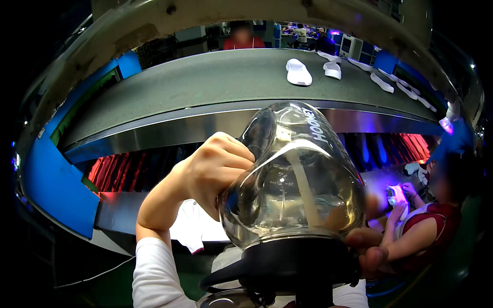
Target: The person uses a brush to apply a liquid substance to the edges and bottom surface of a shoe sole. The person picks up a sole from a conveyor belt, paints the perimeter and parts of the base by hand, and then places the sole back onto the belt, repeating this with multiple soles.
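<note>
Clear bottle is held near centre, black lid nearest the wearer — left hand curled around its left side, right hand beside the lid, grip unclear, probably for steadying. Far right, white shoe pieces lie on a conveyor.
</note>
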The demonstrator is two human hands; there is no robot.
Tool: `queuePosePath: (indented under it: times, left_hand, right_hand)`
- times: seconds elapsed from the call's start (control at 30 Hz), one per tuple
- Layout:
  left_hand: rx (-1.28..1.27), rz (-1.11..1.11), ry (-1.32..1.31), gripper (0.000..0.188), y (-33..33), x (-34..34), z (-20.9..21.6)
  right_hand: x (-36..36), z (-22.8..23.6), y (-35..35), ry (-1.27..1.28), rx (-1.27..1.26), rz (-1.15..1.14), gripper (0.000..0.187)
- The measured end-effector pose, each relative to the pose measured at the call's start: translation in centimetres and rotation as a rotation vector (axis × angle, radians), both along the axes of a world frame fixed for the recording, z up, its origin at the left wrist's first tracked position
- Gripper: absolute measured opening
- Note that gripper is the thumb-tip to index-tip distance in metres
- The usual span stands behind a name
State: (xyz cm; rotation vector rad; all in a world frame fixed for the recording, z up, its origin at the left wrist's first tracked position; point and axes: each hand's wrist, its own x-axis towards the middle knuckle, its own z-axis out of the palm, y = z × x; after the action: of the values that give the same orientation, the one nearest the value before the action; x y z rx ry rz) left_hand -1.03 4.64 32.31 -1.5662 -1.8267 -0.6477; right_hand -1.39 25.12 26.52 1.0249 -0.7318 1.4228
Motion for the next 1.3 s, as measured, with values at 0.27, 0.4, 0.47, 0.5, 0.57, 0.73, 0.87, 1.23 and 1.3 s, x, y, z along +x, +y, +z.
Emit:
queuePosePath:
  times: [0.27, 0.4, 0.47, 0.5, 0.57, 0.73, 0.87, 1.23, 1.3]
  left_hand:
    - [-0.007, 0.0, 0.001, 0.02, -0.2, -0.1, 0.2]
    - [0.002, 0.003, 0.002, 0.021, 0.2, -0.2, 0.1]
    - [0.018, -0.016, 0.003, 0.021, 0.3, -0.2, 0.1]
    - [0.022, -0.017, 0.008, 0.021, 0.3, -0.1, 0.1]
    - [0.026, -0.018, 0.01, 0.021, 0.3, -0.1, 0.0]
    - [-0.007, 0.004, 0.001, 0.021, 0.3, 0.1, 0.4]
    - [0.022, -0.023, 0.027, 0.021, 0.4, 0.1, 0.3]
    - [0.039, -0.028, 0.026, 0.024, 0.2, 0.0, 0.4]
    - [0.027, -0.022, 0.026, 0.024, 0.3, 0.0, 0.5]
  right_hand:
    - [-0.4, -0.4, -1.3, 0.042, -0.044, -0.008, 0.007]
    - [-0.4, -0.7, -1.6, 0.069, -0.064, -0.017, 0.007]
    - [-0.4, -1.0, -1.8, 0.085, -0.081, -0.026, 0.008]
    - [-0.3, -1.1, -2.1, 0.1, -0.096, -0.03, 0.008]
    - [-0.3, -1.0, -2.8, 0.136, -0.138, -0.047, 0.008]
    - [0.2, 0.7, -4.9, 0.088, -0.428, -0.01, 0.023]
    - [1.7, 2.3, -5.0, 0.041, -0.435, -0.015, 0.021]
    - [1.4, 0.5, -3.1, -0.076, -0.164, -0.066, 0.011]
    - [1.5, 0.6, -3.1, -0.059, -0.18, -0.062, 0.011]
